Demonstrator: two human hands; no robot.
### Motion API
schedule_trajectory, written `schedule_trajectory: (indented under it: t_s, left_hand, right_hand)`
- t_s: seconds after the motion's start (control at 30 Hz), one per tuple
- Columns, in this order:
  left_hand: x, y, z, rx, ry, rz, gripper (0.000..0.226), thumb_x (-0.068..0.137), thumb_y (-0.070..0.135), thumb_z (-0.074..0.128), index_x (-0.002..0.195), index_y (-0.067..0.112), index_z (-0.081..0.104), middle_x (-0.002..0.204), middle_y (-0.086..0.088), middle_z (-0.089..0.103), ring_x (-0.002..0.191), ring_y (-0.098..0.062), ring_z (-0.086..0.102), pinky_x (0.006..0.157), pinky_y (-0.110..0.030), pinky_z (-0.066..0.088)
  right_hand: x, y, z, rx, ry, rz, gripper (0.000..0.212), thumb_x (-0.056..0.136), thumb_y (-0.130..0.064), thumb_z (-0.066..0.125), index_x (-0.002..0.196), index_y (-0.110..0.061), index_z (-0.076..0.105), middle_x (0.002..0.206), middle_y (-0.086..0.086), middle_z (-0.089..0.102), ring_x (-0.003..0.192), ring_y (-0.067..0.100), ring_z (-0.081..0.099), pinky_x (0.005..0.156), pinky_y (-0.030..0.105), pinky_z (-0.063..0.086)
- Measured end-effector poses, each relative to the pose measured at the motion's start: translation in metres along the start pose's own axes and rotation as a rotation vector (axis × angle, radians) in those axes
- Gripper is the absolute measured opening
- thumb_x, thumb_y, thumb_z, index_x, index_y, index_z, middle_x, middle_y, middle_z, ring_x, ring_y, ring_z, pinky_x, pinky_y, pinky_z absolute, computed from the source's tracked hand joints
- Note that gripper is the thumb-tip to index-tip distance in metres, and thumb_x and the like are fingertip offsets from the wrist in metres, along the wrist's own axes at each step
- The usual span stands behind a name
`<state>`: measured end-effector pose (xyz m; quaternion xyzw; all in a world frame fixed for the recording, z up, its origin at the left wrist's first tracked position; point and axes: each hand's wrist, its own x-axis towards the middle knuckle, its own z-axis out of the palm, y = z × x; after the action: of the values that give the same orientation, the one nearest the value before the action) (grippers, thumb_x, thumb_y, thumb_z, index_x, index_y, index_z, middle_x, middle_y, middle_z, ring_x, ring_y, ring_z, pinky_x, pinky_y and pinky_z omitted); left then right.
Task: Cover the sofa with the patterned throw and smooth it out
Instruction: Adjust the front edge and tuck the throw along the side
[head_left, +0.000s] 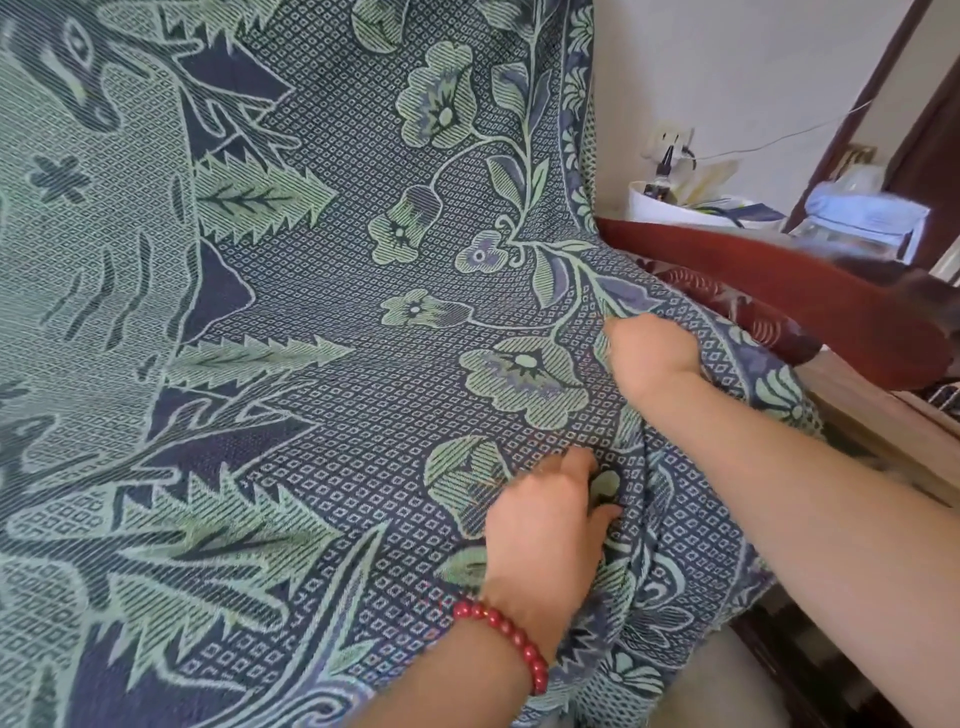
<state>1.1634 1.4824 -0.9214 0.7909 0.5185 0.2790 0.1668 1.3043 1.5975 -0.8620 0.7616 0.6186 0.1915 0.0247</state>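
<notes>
The patterned throw (332, 291), blue and green with leaves and flowers, hangs over the sofa's back and seat and fills most of the view. At the right, the sofa's dark red upholstery (737, 265) and wooden arm (862, 410) stick out past the throw's border. My left hand (545, 525), with a red bead bracelet at the wrist, curls its fingers into a fold of the throw near the seat's right side. Just above it, my right hand (649, 353) grips the throw by the armrest, its fingers hidden under the bunched edge.
Behind the armrest stands a white tub (675, 208) with small items in it, under a wall socket (670, 140) with a plug and cable. A clear box with blue cloth (862, 223) sits by a dark door frame (857, 104). Pale floor shows at the bottom right.
</notes>
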Motion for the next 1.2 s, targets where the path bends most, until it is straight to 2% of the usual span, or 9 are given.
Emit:
schedule_trajectory:
  t_s: [0.2, 0.37, 0.47, 0.57, 0.77, 0.87, 0.93, 1.07, 1.2]
  left_hand:
    - [0.000, -0.017, -0.013, -0.041, 0.096, 0.038, 0.026, 0.090, 0.041, 0.054, 0.113, 0.031, 0.055, 0.105, 0.012, 0.058, 0.092, -0.012, 0.057, 0.073, -0.027, 0.049]
    - [0.002, -0.046, -0.017, 0.146, 0.234, 0.038, 0.035, 0.084, 0.047, 0.059, 0.111, 0.025, 0.063, 0.115, 0.005, 0.059, 0.105, -0.018, 0.054, 0.088, -0.036, 0.049]
    - [-0.001, -0.048, -0.013, 0.255, 0.114, -0.003, 0.059, 0.087, 0.062, 0.034, 0.135, 0.029, 0.046, 0.143, 0.003, 0.043, 0.134, -0.019, 0.036, 0.113, -0.040, 0.025]
    - [-0.004, -0.048, -0.016, 0.328, 0.032, 0.001, 0.067, 0.089, 0.065, 0.017, 0.147, 0.032, 0.022, 0.155, 0.004, 0.022, 0.144, -0.017, 0.013, 0.117, -0.042, -0.001]
    - [-0.004, -0.064, -0.033, 0.408, -0.006, -0.064, 0.067, 0.088, 0.068, 0.005, 0.148, 0.038, 0.005, 0.158, 0.006, 0.011, 0.146, -0.016, 0.002, 0.113, -0.050, -0.010]
    - [-0.006, -0.068, -0.034, 0.425, -0.044, -0.073, 0.067, 0.087, 0.068, 0.001, 0.148, 0.040, -0.001, 0.158, 0.006, 0.007, 0.146, -0.016, 0.000, 0.114, -0.052, -0.009]
    - [-0.007, -0.068, -0.034, 0.433, -0.065, -0.057, 0.067, 0.087, 0.068, 0.001, 0.148, 0.039, -0.005, 0.159, 0.005, 0.003, 0.146, -0.017, -0.003, 0.114, -0.053, -0.009]
    - [-0.011, -0.069, -0.038, 0.402, -0.082, -0.037, 0.066, 0.088, 0.068, 0.001, 0.147, 0.040, -0.009, 0.158, 0.006, -0.002, 0.145, -0.016, -0.008, 0.114, -0.053, -0.010]
    - [-0.010, -0.094, -0.063, 0.415, -0.035, -0.103, 0.068, 0.087, 0.068, 0.002, 0.148, 0.040, -0.003, 0.159, 0.006, -0.001, 0.145, -0.016, -0.007, 0.112, -0.052, -0.012]
  right_hand:
    - [0.006, -0.062, 0.002, 0.260, 0.119, -0.201, 0.020, 0.091, -0.013, 0.046, 0.104, -0.013, 0.061, 0.106, 0.013, 0.062, 0.096, 0.034, 0.061, 0.073, 0.036, 0.051]
    - [0.002, -0.058, 0.037, 0.479, 0.194, -0.244, 0.029, 0.093, -0.026, 0.041, 0.103, -0.012, 0.064, 0.102, 0.010, 0.057, 0.097, 0.029, 0.053, 0.078, 0.036, 0.049]
    - [0.000, -0.029, 0.050, 0.512, 0.265, -0.188, 0.029, 0.092, -0.020, 0.044, 0.099, -0.007, 0.068, 0.097, 0.014, 0.061, 0.091, 0.031, 0.056, 0.080, 0.036, 0.047]
    - [-0.003, -0.027, 0.043, 0.557, 0.239, -0.200, 0.028, 0.091, -0.019, 0.045, 0.099, -0.008, 0.069, 0.097, 0.012, 0.063, 0.090, 0.030, 0.059, 0.079, 0.036, 0.049]
    - [-0.060, -0.052, 0.014, 0.588, 0.188, -0.056, 0.034, 0.093, -0.032, 0.040, 0.118, -0.018, 0.061, 0.120, 0.003, 0.058, 0.109, 0.024, 0.055, 0.088, 0.035, 0.046]
    - [-0.094, -0.056, 0.031, 0.441, 0.128, -0.026, 0.046, 0.096, -0.041, 0.029, 0.135, -0.026, 0.048, 0.145, 0.003, 0.042, 0.134, 0.020, 0.035, 0.115, 0.042, 0.019]
    - [-0.101, -0.047, 0.041, 0.398, 0.084, -0.074, 0.054, 0.094, -0.048, 0.017, 0.143, -0.032, 0.036, 0.153, 0.000, 0.030, 0.142, 0.017, 0.023, 0.118, 0.040, 0.005]
    - [-0.106, -0.026, 0.041, 0.369, 0.040, -0.124, 0.069, 0.087, -0.058, -0.001, 0.147, -0.035, 0.025, 0.157, -0.004, 0.021, 0.144, 0.014, 0.016, 0.118, 0.034, 0.005]
    - [-0.083, -0.053, 0.010, 0.450, 0.013, -0.123, 0.062, 0.095, -0.052, 0.007, 0.147, -0.028, 0.030, 0.155, -0.006, 0.024, 0.144, 0.012, 0.016, 0.119, 0.040, 0.008]
